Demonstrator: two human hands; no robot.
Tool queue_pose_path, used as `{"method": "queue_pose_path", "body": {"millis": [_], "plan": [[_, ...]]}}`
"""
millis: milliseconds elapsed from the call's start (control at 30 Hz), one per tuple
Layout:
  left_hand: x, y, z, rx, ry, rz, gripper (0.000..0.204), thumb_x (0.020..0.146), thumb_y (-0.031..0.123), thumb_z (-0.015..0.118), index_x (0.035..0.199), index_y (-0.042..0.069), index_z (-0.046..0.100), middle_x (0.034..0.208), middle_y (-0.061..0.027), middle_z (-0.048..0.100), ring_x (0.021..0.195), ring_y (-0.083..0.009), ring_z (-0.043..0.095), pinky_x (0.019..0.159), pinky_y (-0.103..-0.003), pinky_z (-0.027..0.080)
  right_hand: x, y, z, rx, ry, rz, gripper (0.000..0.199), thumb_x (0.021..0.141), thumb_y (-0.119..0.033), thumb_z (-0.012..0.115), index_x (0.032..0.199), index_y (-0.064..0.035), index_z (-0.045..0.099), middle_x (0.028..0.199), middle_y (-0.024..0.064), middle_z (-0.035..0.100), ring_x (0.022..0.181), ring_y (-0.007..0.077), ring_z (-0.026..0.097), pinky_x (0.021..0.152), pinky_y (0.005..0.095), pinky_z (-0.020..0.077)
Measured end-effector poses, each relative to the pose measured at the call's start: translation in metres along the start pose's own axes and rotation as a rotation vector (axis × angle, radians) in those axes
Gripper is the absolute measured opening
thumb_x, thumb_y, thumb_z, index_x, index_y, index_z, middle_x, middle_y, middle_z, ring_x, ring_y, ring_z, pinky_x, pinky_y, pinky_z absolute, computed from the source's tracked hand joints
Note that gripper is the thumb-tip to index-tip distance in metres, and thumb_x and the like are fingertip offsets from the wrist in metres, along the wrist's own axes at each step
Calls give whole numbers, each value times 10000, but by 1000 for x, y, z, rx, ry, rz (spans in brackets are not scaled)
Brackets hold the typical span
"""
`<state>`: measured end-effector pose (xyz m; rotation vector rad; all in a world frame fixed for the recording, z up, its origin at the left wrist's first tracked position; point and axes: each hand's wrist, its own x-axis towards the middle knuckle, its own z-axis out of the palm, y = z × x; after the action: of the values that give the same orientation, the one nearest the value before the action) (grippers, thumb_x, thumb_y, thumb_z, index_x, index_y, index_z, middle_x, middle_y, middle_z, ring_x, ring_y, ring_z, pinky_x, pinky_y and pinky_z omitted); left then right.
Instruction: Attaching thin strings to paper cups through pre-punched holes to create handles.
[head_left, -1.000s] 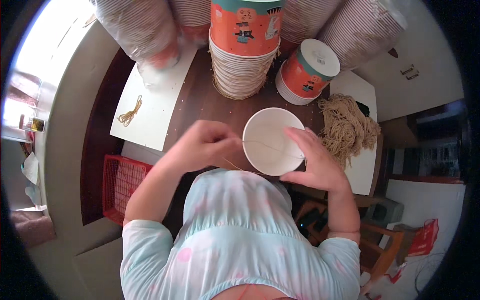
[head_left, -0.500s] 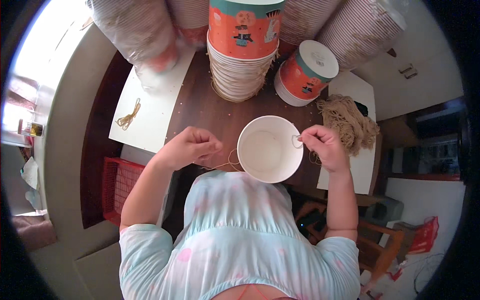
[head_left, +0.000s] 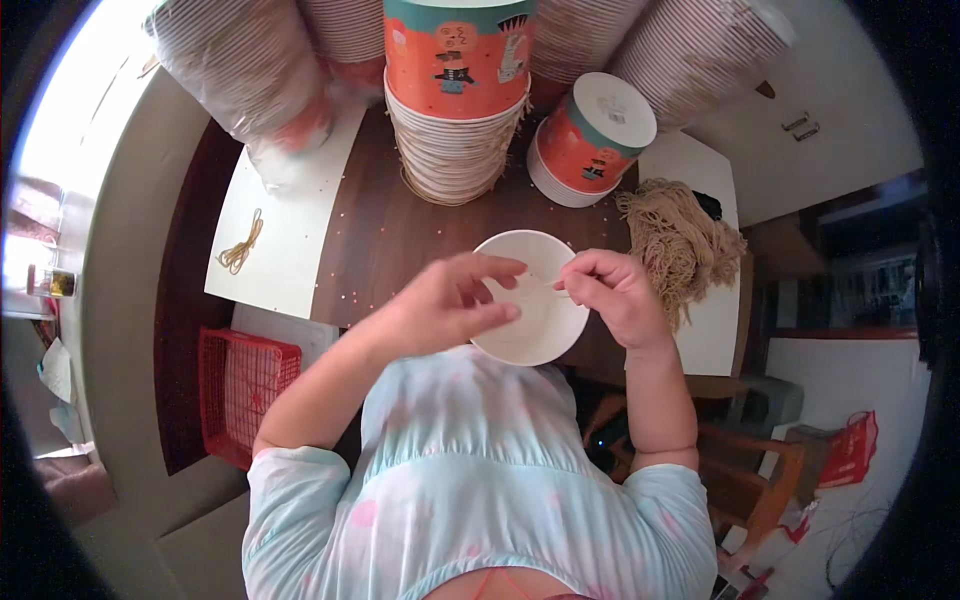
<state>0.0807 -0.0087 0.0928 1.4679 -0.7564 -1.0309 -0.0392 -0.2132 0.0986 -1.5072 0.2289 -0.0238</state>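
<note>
A white paper bucket [head_left: 528,338] stands mouth up at the table's near edge, close to my body. Over its left rim reaches my left hand [head_left: 455,300], thumb and fingers spread apart with nothing seen between them. At the right rim my right hand [head_left: 615,297] is closed, its thumb and forefinger pinching the thin end of a cord [head_left: 552,286] above the bucket's mouth. Where the rest of this cord runs is hidden by the hands and the bucket.
Behind stands a tall stack of upside-down orange-and-green buckets [head_left: 455,150] with cord handles; a shorter stack [head_left: 590,150] is beside it. Tan cords [head_left: 680,240] lie heaped at right, a few cords [head_left: 240,245] at left. Plastic-wrapped stacks [head_left: 240,70] line the back. A red basket [head_left: 250,385] sits lower left.
My left hand has moved right to the bucket's mouth, and its curled fingers have spread. My right hand has shifted slightly inward over the rim with the cord. The whole view has shifted a little.
</note>
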Motion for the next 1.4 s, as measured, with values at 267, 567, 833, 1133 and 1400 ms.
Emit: {"method": "queue_pose_path", "body": {"millis": [267,567,833,1133,1400], "plan": [[3,-20,8,-115,-29,-143,183,893,167,641,994,17,666,758,21,621,647,-22,515,554,-183,429,1,6,-4,-1,-31,45,109,836,-105,637,840,2,650,822,22,618,709,76,510,650,224,411],[-3,17,6,186,-73,-92,138,889,129,626,877,4,682,701,0,625,621,-53,527,543,-221,430,-5,5,34,-221,-234,-146,498,810,-29,646,1272,-26,462,1010,117,633,904,178,642,797,308,512],[-22,1,2,-59,-133,-286,153,892,105,591,912,-31,658,776,-39,659,674,-89,587,633,-240,501,-27,29,49,-641,-2,-553,249,745,-68,711,976,-38,623,767,86,537,668,250,591,580,345,498],[-35,-13,14,-137,-4,-334,73,849,43,635,854,-25,663,739,-23,649,676,-68,579,617,-213,480,-44,50,50,-859,-18,-758,212,754,-113,637,944,-21,621,818,63,550,676,203,598,577,317,503],[-22,-43,11,583,396,62,258,779,47,688,996,-22,567,778,-79,620,671,-92,588,617,-240,483,-2,43,23,-1057,124,-602,148,697,-30,637,844,-28,617,1048,135,574,838,307,627,673,373,536]]}}
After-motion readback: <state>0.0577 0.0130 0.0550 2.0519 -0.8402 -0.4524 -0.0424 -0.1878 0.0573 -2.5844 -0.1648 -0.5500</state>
